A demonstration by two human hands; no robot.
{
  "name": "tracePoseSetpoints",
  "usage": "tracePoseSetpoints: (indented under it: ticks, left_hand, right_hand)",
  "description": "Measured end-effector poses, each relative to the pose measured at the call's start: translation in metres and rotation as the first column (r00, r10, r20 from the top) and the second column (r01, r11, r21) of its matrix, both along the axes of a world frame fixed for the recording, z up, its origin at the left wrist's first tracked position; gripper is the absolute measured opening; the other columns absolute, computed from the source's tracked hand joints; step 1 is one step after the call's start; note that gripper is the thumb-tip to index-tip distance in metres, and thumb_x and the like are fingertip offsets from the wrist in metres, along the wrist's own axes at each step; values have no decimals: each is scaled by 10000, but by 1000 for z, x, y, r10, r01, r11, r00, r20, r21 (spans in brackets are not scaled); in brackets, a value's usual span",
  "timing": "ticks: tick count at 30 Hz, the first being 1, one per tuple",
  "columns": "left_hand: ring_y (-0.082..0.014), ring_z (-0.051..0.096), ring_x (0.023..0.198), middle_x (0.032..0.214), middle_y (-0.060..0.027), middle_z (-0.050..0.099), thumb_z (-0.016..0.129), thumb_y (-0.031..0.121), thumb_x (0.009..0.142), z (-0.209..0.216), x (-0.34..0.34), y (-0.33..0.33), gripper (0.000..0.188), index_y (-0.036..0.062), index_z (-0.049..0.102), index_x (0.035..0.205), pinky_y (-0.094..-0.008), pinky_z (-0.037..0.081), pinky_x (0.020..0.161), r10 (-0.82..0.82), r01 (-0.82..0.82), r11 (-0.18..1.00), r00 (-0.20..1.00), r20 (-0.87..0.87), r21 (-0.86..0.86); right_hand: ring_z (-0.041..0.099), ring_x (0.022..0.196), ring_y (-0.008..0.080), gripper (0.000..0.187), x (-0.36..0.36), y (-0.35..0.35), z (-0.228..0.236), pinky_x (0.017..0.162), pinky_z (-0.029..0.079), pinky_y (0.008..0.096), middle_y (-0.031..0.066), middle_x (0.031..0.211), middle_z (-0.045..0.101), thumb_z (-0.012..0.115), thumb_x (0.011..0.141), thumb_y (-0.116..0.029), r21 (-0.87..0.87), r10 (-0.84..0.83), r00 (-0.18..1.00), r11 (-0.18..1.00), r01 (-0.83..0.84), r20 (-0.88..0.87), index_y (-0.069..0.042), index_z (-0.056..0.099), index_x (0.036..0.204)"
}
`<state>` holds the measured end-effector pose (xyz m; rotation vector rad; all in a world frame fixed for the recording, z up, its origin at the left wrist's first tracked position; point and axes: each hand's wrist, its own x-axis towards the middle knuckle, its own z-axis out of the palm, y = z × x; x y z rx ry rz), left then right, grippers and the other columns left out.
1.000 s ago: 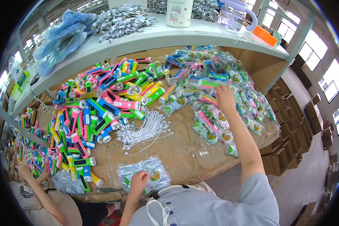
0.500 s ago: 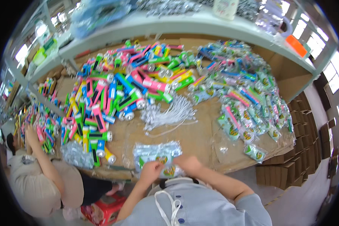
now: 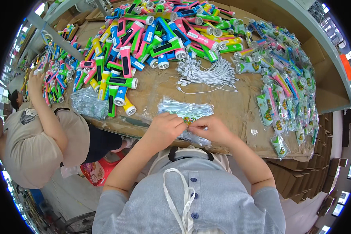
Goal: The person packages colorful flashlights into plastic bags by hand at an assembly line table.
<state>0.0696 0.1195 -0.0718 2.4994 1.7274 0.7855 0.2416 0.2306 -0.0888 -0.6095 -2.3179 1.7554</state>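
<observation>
In front of me at the table's near edge lies a stack of clear plastic bags (image 3: 185, 107) with green printed fronts. My left hand (image 3: 167, 130) rests over its left side, fingers curled and closed, the tips pinching the top bag near the printed patch. From the right, my right hand (image 3: 211, 129) meets it with thumb and forefinger pressed together on the same bag. Both sets of fingertips nearly touch, and the pinched plastic is mostly hidden. Just beyond the stack is a bundle of white charging cables (image 3: 210, 74).
A heap of colourful flashlights (image 3: 124, 58) covers the far left. Bagged flashlights (image 3: 288, 85) pile up at the right. Another stack of clear bags (image 3: 89, 103) lies front left, near a seated co-worker (image 3: 31, 144). Cardboard boxes (image 3: 296, 175) stand at lower right; a shelf post (image 3: 60, 37) rises left.
The view has tipped downward, so the table sits higher and more of my arms shows. My right hand has come in beside the left, and their fingertips are now together over the bags.
</observation>
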Motion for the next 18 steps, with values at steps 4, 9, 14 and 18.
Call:
tracePoseSetpoints:
  ticks: [4,9,14,18]
  left_hand:
    - [-210,533,608,694,-32,518,569,117,647,-4,-6,-4,125,60,575,759,-322,423,548,-35,35,999,999,1,20]
    - [-193,534,592,764,-20,518,573,109,661,-20,-10,-12,155,81,586,813,-306,412,501,-85,84,996,996,40,21]
    - [-180,575,697,842,-19,533,579,115,653,-22,-30,-3,185,104,589,837,-292,464,573,-128,120,986,990,-62,-114]
    - [-203,528,918,872,-44,524,578,135,632,-26,-34,9,172,93,571,799,-328,444,777,-292,310,949,935,-199,63]
  right_hand:
    - [576,607,153,125,-7,-7,-4,579,460,280,92,715,635,625,754,-130,-17,-2,996,1000,3,84,-17,641,804]
    - [580,725,267,132,-19,-20,-13,637,458,358,93,780,579,570,740,-100,196,10,999,980,-20,52,-55,532,858]
    - [539,776,289,131,-20,-19,-36,693,432,340,151,795,540,516,808,-86,99,62,997,993,-66,41,-7,463,899]
    - [571,733,309,142,-22,-21,-56,644,453,350,176,781,568,492,837,-123,-92,17,998,996,-22,-56,-3,441,894]
